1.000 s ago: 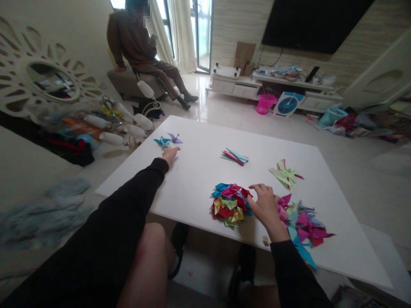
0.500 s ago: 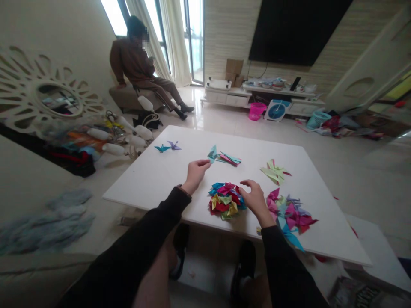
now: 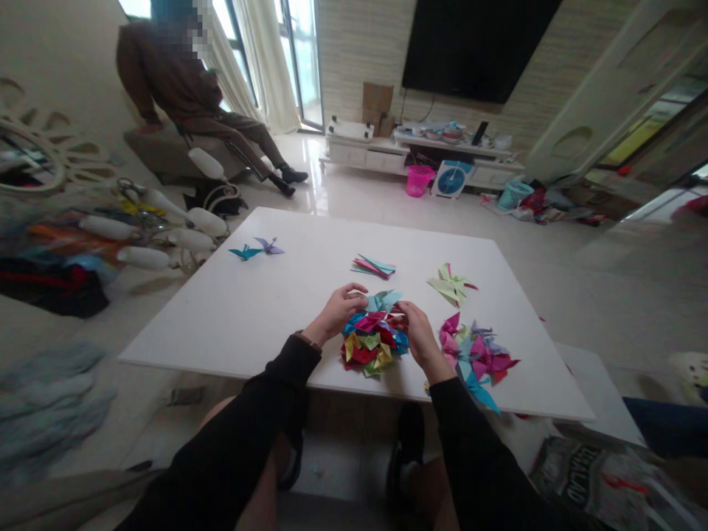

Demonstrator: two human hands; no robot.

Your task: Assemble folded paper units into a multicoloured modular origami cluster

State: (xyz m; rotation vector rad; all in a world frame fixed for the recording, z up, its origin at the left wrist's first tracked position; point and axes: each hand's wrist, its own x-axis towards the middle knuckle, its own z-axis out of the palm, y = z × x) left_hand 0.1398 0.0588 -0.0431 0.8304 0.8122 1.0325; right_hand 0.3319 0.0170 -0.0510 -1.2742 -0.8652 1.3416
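**Two hands over a heap of folded paper on a white table**

Around the multicoloured heap of folded paper [image 3: 370, 343] on the white table [image 3: 248, 310]: a pink-and-purple pile [image 3: 476, 354] just beside it to the right, pale green pieces [image 3: 450, 284] beyond that, a flat stack of sheets [image 3: 373, 265] behind, two paper birds [image 3: 255, 249] well off to the left. Nothing covers the heap but the hands. The left hand [image 3: 337, 313] pinches a teal folded piece [image 3: 384, 300] at the heap's far edge; the right hand [image 3: 417, 335] curls on the heap's right side, fingers closed on the same piece.
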